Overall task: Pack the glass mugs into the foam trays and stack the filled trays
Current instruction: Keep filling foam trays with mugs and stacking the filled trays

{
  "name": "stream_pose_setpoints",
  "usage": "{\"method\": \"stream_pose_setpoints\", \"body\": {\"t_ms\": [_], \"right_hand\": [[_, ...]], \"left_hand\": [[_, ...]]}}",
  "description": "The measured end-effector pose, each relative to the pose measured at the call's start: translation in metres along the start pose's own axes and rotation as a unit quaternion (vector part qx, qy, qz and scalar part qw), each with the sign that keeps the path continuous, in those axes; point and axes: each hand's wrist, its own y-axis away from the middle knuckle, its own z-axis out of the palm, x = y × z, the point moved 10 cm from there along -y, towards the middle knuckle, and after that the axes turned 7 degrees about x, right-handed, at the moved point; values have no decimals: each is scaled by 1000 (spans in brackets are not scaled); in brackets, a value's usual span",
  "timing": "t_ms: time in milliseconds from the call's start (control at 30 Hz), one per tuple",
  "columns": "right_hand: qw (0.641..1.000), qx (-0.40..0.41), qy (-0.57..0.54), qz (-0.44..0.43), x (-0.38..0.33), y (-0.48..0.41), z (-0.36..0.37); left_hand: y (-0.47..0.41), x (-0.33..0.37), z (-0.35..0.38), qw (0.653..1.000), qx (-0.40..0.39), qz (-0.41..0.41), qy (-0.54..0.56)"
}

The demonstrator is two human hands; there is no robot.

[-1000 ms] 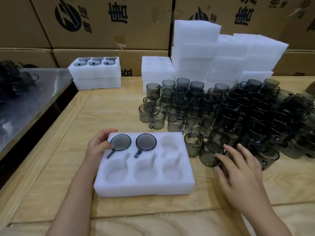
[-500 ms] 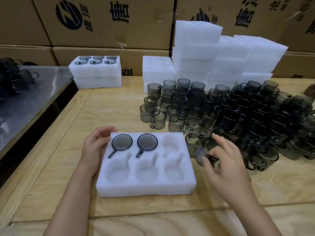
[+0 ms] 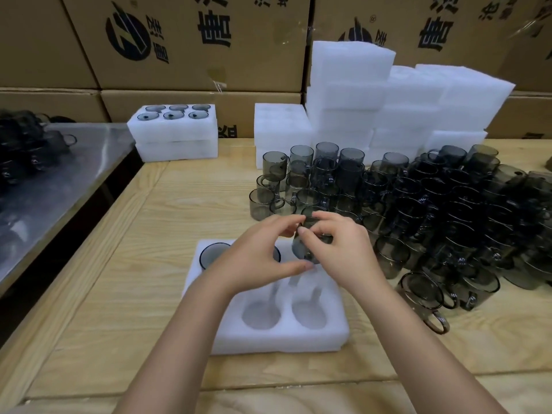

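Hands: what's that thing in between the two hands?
A dark glass mug. The left hand and right hand both hold it above the tray, shown in the head view.

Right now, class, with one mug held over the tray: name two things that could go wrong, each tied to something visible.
1. The left hand and right hand pinch the smoky grey glass mug by fingertips above the white foam tray; it might slip and land askew.
2. The right forearm lies close to the crowded loose grey glass mugs; a sideways move could knock them together.
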Motion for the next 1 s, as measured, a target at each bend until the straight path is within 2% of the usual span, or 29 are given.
{"method": "stream_pose_setpoints", "body": {"t_ms": [200,333,567,800,867,933,1000], "right_hand": [[998,-40,26,-29,-8,-4,6],[997,-49,46,-36,-10,-5,6],[990,-82,106,-54,-6,2,18],[987,-103,109,-58,5,7,24],[984,-110,118,-72,6,9,26],[980,-101,135,-101,2,8,26],[980,-83,124,-132,-10,4,27]], "left_hand": [[-2,-7,-10,999,27,8,42],[1,-16,-8,995,14,-14,103],[3,-24,1,998,-6,-17,62],[3,-24,9,999,-28,-1,32],[2,-21,9,997,-36,-14,66],[-4,-12,2,992,7,-19,126],[-14,2,-6,992,78,-5,101]]}}
